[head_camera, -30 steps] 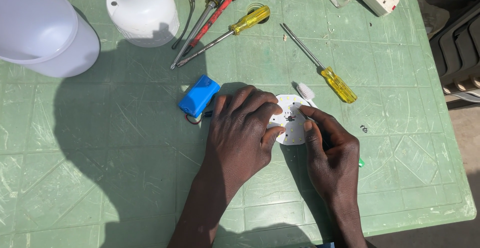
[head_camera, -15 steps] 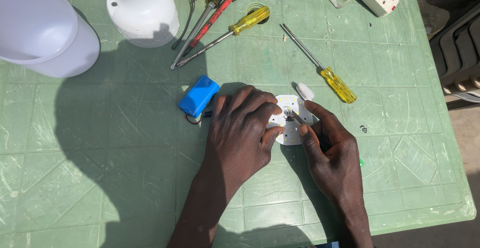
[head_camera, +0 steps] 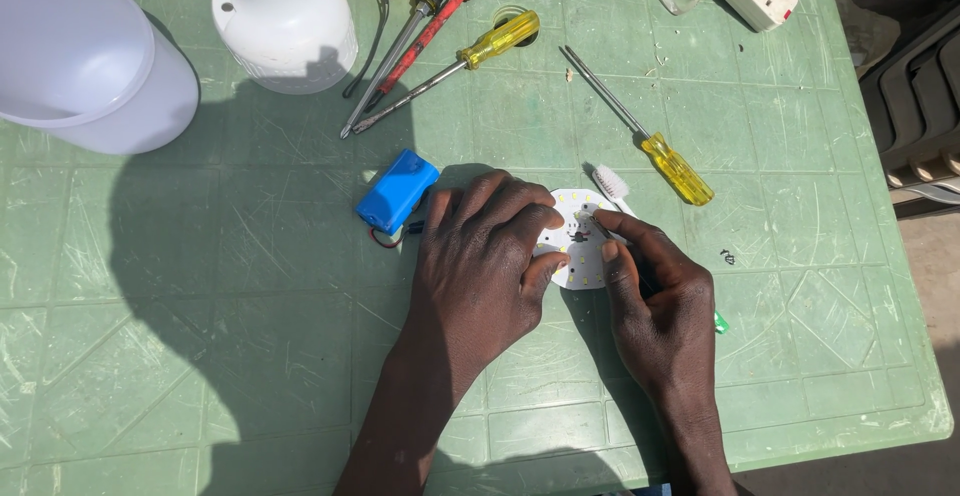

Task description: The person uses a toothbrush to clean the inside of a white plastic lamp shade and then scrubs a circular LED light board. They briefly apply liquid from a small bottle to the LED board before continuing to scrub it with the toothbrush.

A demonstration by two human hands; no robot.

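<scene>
Both hands rest on a round white LED board [head_camera: 577, 241] lying flat on the green bench [head_camera: 250, 336]. The left hand [head_camera: 485, 261] pinches its edge between fingers and thumb; the right hand [head_camera: 655, 291] pins it, fingertips closed. A blue battery pack [head_camera: 397, 192] lies just beside them.

A green plastic table [head_camera: 250, 356] fills nearly the whole view. Its top is moulded in a grid of square panels and is scuffed all over with pale scratches. Hard sunlight falls on it from above and behind, throwing a large dark shadow [head_camera: 200, 256] across the left and middle of the surface. Past the table's right edge lies pale, sandy ground [head_camera: 935, 286], and the dark ribbed edge of a stack of plastic chairs [head_camera: 915, 106] shows at the upper right.
</scene>
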